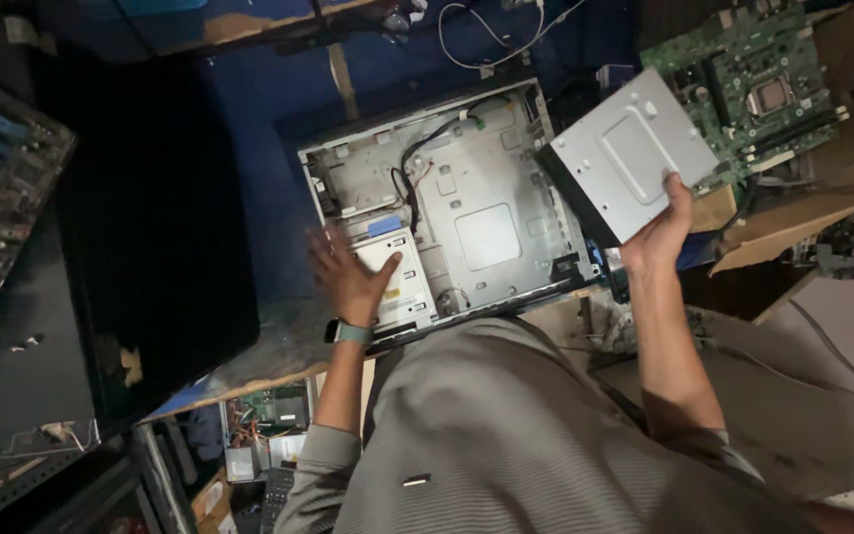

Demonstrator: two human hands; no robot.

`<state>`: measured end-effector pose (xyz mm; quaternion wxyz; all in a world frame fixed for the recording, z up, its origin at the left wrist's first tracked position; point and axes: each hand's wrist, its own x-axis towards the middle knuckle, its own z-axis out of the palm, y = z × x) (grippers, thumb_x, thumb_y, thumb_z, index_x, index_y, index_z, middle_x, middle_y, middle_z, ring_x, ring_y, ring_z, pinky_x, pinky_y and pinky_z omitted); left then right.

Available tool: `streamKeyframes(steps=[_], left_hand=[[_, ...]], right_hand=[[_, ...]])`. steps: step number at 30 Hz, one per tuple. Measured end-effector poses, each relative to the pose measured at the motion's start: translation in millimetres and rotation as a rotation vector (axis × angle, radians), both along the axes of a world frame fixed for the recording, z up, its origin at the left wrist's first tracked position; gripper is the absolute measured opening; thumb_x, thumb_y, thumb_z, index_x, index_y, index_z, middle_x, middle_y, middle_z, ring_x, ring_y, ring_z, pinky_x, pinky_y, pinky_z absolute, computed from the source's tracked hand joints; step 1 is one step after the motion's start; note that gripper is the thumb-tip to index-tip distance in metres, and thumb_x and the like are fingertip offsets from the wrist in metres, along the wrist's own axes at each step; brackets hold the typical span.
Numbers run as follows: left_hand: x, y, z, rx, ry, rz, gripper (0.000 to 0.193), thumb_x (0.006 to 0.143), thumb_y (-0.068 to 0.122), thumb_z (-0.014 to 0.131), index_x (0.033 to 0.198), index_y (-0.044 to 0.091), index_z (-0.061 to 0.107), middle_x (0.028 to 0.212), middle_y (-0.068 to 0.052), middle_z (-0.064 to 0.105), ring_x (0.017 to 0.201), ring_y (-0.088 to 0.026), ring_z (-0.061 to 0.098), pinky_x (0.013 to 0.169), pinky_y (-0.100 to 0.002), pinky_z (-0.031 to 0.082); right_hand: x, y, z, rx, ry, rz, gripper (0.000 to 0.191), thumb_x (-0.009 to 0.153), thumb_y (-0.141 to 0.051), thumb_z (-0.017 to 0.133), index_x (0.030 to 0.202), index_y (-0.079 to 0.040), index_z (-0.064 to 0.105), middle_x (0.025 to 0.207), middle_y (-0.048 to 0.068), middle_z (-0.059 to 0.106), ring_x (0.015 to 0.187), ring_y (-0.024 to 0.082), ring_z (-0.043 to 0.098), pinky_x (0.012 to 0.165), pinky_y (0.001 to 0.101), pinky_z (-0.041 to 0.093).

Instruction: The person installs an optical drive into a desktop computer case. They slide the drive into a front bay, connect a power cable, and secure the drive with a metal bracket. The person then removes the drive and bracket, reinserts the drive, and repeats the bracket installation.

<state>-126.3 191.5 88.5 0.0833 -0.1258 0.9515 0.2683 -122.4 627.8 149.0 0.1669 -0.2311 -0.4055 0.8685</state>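
Here, fingers of the left hand (348,277) spread flat, pressing on the white-labelled drive (395,282) seated in the near-left corner of the open computer case (467,203); a teal watch band (353,333) round the wrist just below. At three o'clock from that hand, right hand (656,237) raised, thumb up across the pale metal face of a boxy optical drive (630,153), remaining fingers hidden underneath, gripping its lower edge clear of the case. Inside the case, black cables (422,148) curling at twelve o'clock above bare grey sheet metal. At one o'clock from the lifted drive, a green motherboard (753,84) lying in a torn cardboard box (822,188). At nine o'clock, a large dark panel (150,218) over the blue worktop (249,109). At twelve, a loose white wire (486,40).
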Motion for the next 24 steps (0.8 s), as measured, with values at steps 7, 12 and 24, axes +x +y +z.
streamKeyframes(steps=[7, 12, 24], left_hand=[[-12.8, 31.0, 3.2, -0.167, 0.106, -0.204, 0.117, 0.072, 0.075, 0.076, 0.162, 0.019, 0.028, 0.169, -0.024, 0.006, 0.153, -0.053, 0.003, 0.112, -0.081, 0.006], [-15.4, 45.1, -9.5, -0.141, 0.127, -0.281, 0.107, 0.076, 0.071, 0.075, 0.157, 0.015, 0.035, 0.168, -0.025, 0.008, 0.151, -0.056, 0.003, 0.111, -0.082, 0.005], [-14.7, 43.2, -18.1, -0.100, 0.141, -0.278, 0.107, 0.072, 0.065, 0.077, 0.158, 0.018, 0.036, 0.168, -0.025, 0.010, 0.152, -0.054, 0.005, 0.111, -0.081, -0.003]], right_hand=[[1.0, 5.3, -2.3, 0.040, -0.023, -0.060, 0.062, 0.091, -0.034, 0.069, 0.142, -0.005, 0.048, 0.139, 0.010, 0.060, 0.133, 0.029, 0.059, 0.118, 0.0450, 0.045], [16.7, 9.6, 8.0, 0.059, -0.052, -0.055, 0.065, 0.092, -0.036, 0.069, 0.143, -0.003, 0.048, 0.139, 0.014, 0.060, 0.131, 0.031, 0.059, 0.116, 0.0454, 0.047], [77.2, 129.5, 85.4, 0.593, 0.144, -0.232, 0.079, 0.108, -0.055, 0.056, 0.163, -0.004, 0.030, 0.166, 0.016, 0.045, 0.151, 0.032, 0.051, 0.124, 0.0482, 0.044]])
